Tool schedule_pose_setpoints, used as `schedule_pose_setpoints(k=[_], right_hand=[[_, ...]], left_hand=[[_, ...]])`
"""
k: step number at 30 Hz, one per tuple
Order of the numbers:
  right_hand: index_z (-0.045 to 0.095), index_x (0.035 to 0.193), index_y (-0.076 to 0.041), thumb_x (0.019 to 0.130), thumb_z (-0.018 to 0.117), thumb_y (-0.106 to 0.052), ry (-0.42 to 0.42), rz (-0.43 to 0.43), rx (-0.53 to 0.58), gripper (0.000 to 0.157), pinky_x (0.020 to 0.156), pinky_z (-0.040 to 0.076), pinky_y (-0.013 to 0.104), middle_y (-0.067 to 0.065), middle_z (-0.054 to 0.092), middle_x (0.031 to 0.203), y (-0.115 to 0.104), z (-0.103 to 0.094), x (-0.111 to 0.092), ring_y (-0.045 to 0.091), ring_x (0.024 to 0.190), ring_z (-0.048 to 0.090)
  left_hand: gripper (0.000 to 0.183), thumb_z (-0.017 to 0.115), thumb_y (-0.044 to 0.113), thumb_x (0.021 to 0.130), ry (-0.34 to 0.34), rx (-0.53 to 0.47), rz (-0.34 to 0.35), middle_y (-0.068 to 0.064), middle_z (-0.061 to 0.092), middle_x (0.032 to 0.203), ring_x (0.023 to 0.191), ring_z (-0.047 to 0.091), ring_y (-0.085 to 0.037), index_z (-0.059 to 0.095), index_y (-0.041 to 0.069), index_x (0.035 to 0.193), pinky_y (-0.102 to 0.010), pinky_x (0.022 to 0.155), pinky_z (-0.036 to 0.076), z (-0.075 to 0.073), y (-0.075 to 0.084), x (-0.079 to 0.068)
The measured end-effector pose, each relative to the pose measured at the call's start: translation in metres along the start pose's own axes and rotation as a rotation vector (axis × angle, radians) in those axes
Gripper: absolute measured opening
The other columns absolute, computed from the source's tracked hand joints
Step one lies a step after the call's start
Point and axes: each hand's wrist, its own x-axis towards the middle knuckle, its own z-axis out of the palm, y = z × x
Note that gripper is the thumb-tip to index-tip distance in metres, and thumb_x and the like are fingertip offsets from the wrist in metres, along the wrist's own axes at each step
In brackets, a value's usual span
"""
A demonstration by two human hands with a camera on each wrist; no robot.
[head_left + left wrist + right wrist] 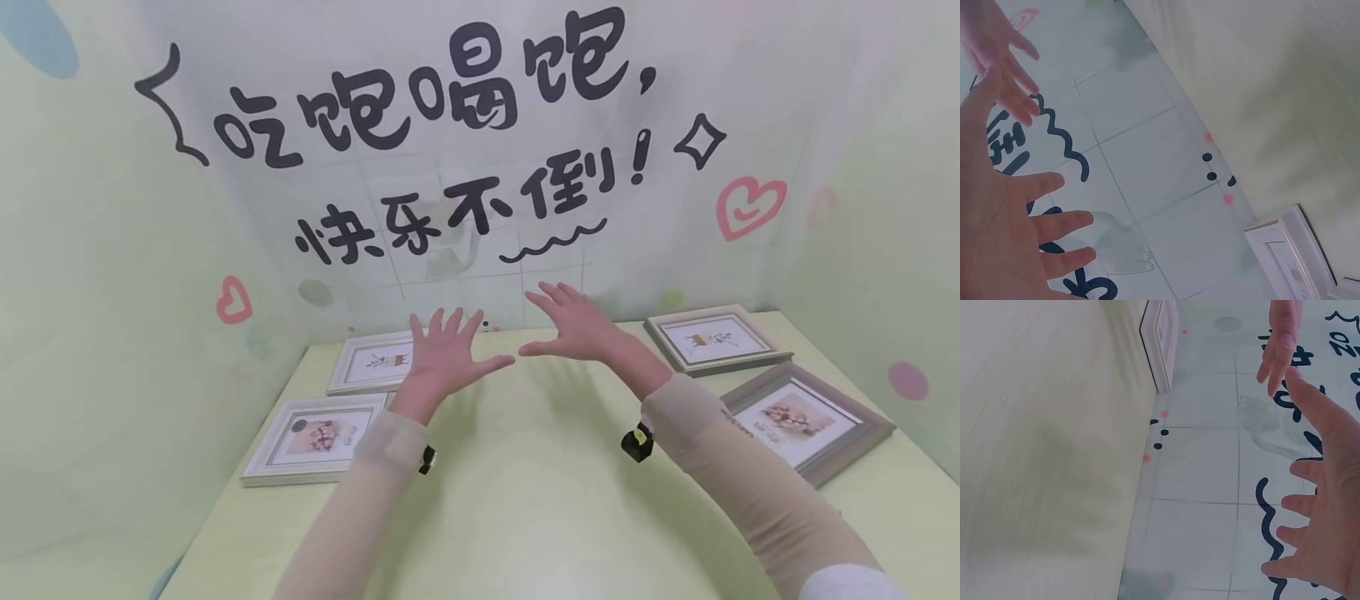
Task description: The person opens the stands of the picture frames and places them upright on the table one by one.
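Observation:
Both hands are held out over the table with fingers spread, and neither holds anything. My left hand (445, 358) is nearest the back left picture frame (352, 364), partly covering it from view. Below that lies a white picture frame (262, 450) with a pink flower print, its right side hidden by the left sleeve. My right hand (577, 327) hovers left of the back right picture frame (716, 337). A brown-grey picture frame (862, 421) with a flower print lies nearer, partly behind the right sleeve. The two thumbs point at each other with a small gap.
The pale yellow-green table (525, 517) meets a printed wall sheet (495, 292) at the back, with large black lettering, hearts and dots. Similar sheets hang at the left and right. A small black wrist device (637, 443) shows beneath the right sleeve.

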Motion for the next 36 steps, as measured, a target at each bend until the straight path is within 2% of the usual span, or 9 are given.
schedule_pose_setpoints(k=[3,7,16,23,28,36], right_hand=[[0.031,0.157,-0.014,0.082,0.069,-0.063,0.006,-0.035,0.026,0.096,0.121,0.024,0.061,0.018,0.025,0.164,-0.005,0.001,0.0,0.043,0.151,0.022],[0.033,0.156,-0.014,0.082,0.07,-0.062,-0.001,-0.061,0.071,0.096,0.119,0.029,0.06,0.018,0.027,0.163,-0.012,0.004,-0.002,0.04,0.15,0.026],[0.043,0.151,-0.013,0.084,0.071,-0.056,-0.055,-0.066,0.117,0.085,0.117,0.034,0.057,0.017,0.033,0.161,-0.02,0.013,0.0,0.038,0.148,0.032],[0.049,0.146,-0.011,0.087,0.073,-0.046,-0.126,-0.116,0.121,0.072,0.116,0.039,0.049,0.012,0.048,0.152,-0.033,0.023,0.01,0.031,0.141,0.045],[0.056,0.139,-0.007,0.089,0.073,-0.038,-0.177,-0.147,0.129,0.061,0.117,0.039,0.044,0.01,0.055,0.146,-0.044,0.03,0.016,0.028,0.141,0.046],[0.059,0.135,-0.005,0.091,0.073,-0.031,-0.211,-0.203,0.159,0.054,0.115,0.041,0.042,0.008,0.061,0.139,-0.06,0.044,0.024,0.026,0.135,0.052]], left_hand=[[0.101,0.038,0.089,0.08,-0.002,0.013,0.012,-0.01,0.031,0.163,0.15,0.025,-0.041,0.027,0.027,0.158,-0.07,0.12,0.008,-0.002,-0.003,-0.008],[0.097,0.042,0.086,0.081,0.015,0.019,0.032,-0.009,0.039,0.159,0.147,0.033,-0.039,0.033,0.025,0.156,-0.067,0.121,0.014,-0.005,-0.007,-0.016],[0.09,0.048,0.08,0.083,-0.003,-0.001,0.036,-0.009,0.051,0.151,0.137,0.047,-0.038,0.045,0.019,0.15,-0.058,0.117,0.032,-0.005,-0.015,-0.031],[0.085,0.05,0.078,0.084,-0.014,0.012,0.009,-0.011,0.062,0.137,0.118,0.062,-0.036,0.053,0.017,0.143,-0.05,0.093,0.053,-0.006,-0.028,-0.05],[0.078,0.053,0.073,0.084,-0.018,0.013,-0.001,-0.009,0.068,0.127,0.109,0.066,-0.034,0.057,0.017,0.138,-0.044,0.073,0.056,-0.008,-0.037,-0.065],[0.075,0.057,0.071,0.084,-0.035,-0.004,-0.03,-0.009,0.068,0.127,0.106,0.068,-0.032,0.058,0.017,0.137,-0.041,0.069,0.055,-0.006,-0.054,-0.087]])
